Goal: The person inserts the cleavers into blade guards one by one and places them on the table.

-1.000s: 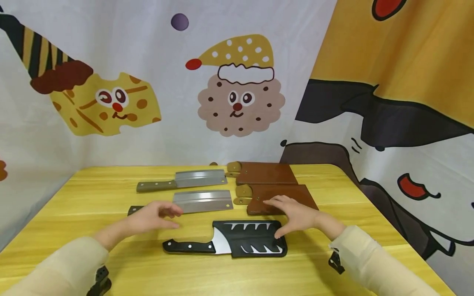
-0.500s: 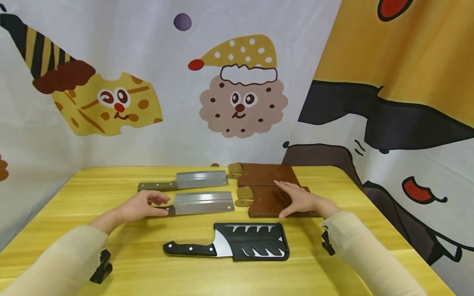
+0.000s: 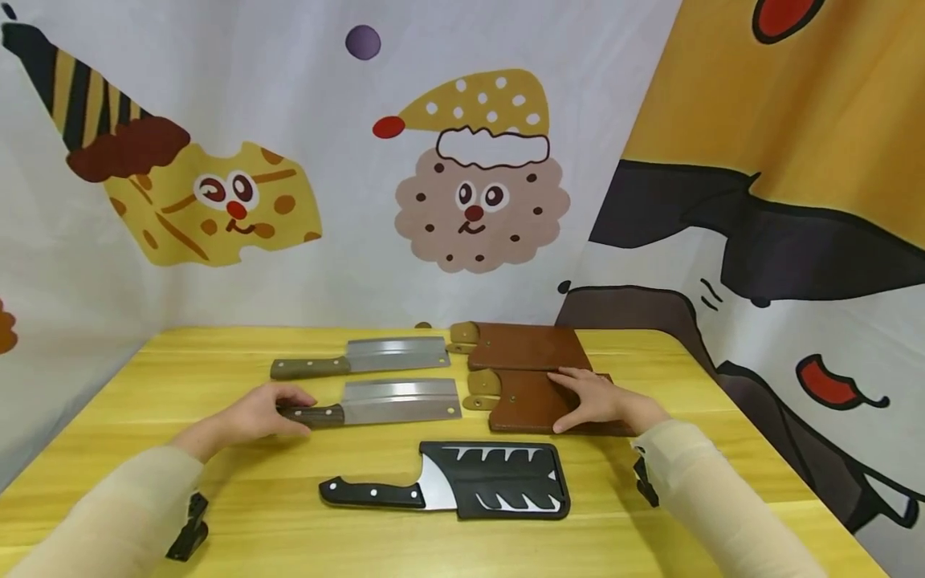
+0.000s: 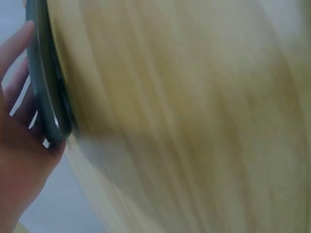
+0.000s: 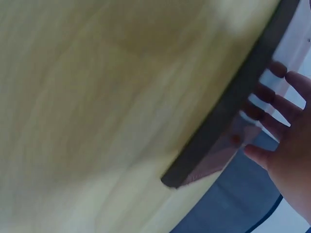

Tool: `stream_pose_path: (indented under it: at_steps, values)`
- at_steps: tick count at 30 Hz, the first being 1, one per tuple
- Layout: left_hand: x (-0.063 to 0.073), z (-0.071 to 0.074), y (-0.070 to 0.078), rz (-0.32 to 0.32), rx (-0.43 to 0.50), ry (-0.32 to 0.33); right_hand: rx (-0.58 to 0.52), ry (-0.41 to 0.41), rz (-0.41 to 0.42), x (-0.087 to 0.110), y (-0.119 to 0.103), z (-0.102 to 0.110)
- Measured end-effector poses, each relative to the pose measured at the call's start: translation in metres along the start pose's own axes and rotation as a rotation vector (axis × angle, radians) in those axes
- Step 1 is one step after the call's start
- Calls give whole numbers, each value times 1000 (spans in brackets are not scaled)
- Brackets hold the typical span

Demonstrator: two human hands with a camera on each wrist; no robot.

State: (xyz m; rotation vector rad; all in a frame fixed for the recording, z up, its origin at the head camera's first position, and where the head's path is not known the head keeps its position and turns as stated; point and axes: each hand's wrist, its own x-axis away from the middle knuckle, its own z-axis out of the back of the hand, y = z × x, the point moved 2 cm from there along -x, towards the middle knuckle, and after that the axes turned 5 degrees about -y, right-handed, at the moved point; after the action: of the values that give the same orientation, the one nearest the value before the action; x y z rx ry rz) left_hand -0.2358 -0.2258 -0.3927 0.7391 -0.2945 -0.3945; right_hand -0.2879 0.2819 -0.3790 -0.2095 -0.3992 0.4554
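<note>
In the head view my left hand (image 3: 263, 413) is at the butt of the nearer cleaver's handle (image 3: 318, 415), fingers along the far side and thumb on the near side. Close up in the left wrist view, fairly straight fingers (image 4: 14, 46) lie beside the dark handle (image 4: 46, 73). That cleaver's bare steel blade (image 3: 401, 400) points right. My right hand (image 3: 596, 401) is spread over the nearer brown leather sheath (image 3: 531, 401), thumb by its near edge. The right wrist view shows its fingers (image 5: 286, 109) mirrored in the sheath's shiny face (image 5: 226, 145).
Behind lie a second cleaver (image 3: 393, 354) with an olive handle and another brown sheath (image 3: 531, 347). In front, a black-handled knife (image 3: 372, 493) sits partly inside a black-and-white blade cover (image 3: 506, 482). A cartoon-printed curtain (image 3: 347, 265) hangs behind the yellow wooden table (image 3: 289, 546).
My left hand has moved forward and left from the front of the table to the nearer cleaver's handle. The right hand has moved from above the black cover onto the nearer sheath.
</note>
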Motion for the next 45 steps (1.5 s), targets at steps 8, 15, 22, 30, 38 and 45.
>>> stream_pose_path:
  at_steps: [8,15,22,30,38,45]
  values:
    - [0,1,-5,2,-40,-33,13,-50,-8,12,13,7]
    - [3,2,-7,-19,-43,-68,63,-44,4,22,23,5]
    - [10,11,-5,-26,-1,-79,-16,-42,26,24,26,4]
    - [13,10,-2,-37,-9,-65,8,15,59,28,27,0]
    - [19,16,5,-99,-72,-19,-16,77,92,37,27,-5]
    - [17,20,15,-107,-107,-3,-29,68,117,42,22,-4]
